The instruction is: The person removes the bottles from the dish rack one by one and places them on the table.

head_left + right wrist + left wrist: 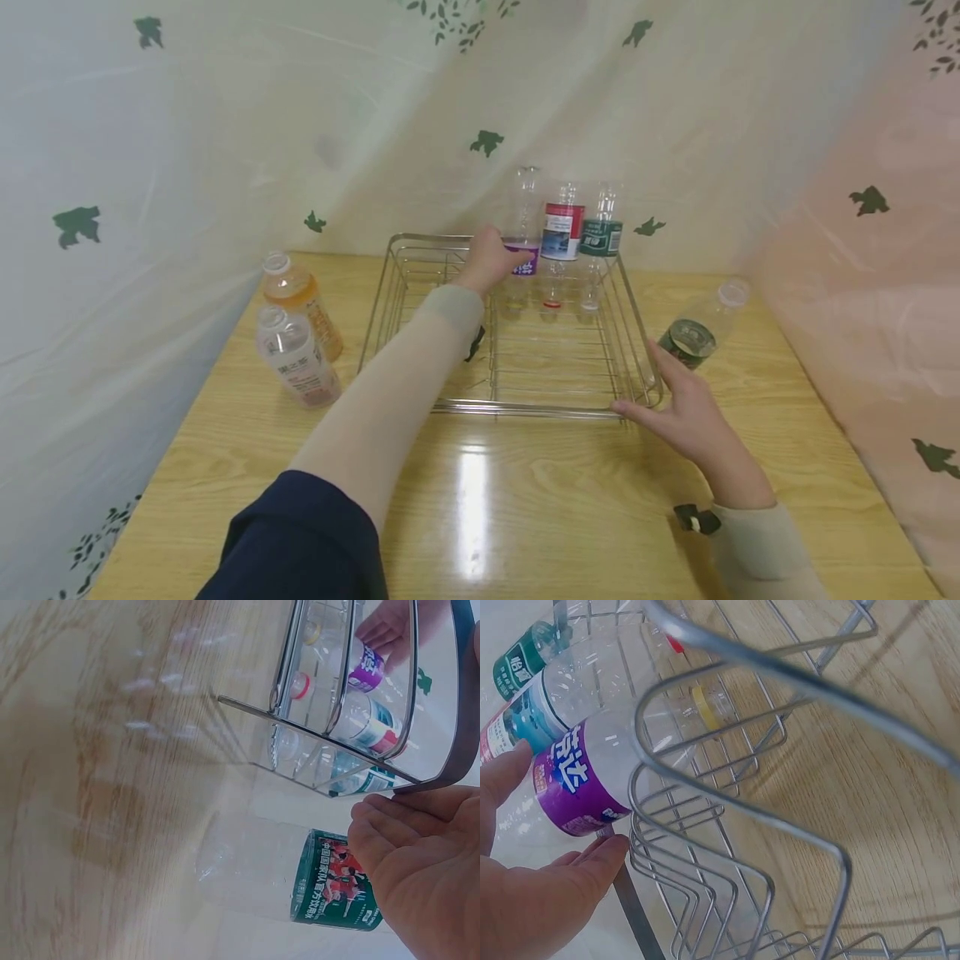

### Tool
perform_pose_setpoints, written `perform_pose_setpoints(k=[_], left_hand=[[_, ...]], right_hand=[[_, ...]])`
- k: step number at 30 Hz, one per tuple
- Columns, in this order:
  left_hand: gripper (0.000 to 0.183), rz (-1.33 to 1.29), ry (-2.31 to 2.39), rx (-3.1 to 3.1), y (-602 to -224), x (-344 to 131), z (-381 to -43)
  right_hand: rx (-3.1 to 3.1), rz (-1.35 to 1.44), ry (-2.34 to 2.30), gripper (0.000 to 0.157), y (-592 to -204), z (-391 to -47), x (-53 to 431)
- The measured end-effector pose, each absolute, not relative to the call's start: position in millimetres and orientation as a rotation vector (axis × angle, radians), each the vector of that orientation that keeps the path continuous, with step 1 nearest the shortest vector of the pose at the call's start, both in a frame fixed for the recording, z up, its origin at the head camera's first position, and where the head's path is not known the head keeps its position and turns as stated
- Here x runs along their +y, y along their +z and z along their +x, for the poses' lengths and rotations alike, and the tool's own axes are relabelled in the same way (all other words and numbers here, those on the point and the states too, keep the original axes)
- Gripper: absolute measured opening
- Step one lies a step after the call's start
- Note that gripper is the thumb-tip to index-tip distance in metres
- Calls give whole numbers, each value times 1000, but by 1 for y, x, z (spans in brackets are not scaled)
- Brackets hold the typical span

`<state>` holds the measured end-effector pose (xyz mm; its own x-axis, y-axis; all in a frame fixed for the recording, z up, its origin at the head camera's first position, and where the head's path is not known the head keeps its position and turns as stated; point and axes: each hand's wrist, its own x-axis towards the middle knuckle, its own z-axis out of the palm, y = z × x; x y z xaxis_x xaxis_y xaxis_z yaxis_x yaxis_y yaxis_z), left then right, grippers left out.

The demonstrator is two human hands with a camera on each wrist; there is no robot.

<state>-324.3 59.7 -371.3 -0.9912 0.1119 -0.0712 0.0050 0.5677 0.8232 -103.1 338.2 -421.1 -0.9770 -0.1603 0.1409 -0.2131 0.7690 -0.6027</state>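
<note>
In the head view my left hand (491, 260) is at the basket's far side, thumb and fingers on either side of a clear bottle with a purple label (577, 780). This bottle stands upside down, its yellow cap low among the wires. Beside it, a bottle with a red and blue label (562, 231) and one with a green label (602, 238) are inverted too. My right hand (693, 417) grips the near right corner of the wire basket (525, 408), thumb at the front rim, fingers along the right side.
Right of the basket, a green-labelled bottle (690, 337) stands cap up, close to my right fingers. An orange drink bottle (300, 300) and a clear bottle with a pinkish base (300, 362) stand at the left on the wooden table (570, 500). A patterned curtain (360, 125) hangs behind.
</note>
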Motion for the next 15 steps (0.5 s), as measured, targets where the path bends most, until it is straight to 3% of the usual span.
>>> perform_pose_setpoints(k=[6, 15], left_hand=[[68, 126, 1347, 2721, -372, 67, -325], [58, 126, 1362, 2710, -376, 68, -327]], right_hand=[[-2891, 288, 985, 109, -423, -103, 339], [-2885, 299, 985, 109, -421, -103, 339]])
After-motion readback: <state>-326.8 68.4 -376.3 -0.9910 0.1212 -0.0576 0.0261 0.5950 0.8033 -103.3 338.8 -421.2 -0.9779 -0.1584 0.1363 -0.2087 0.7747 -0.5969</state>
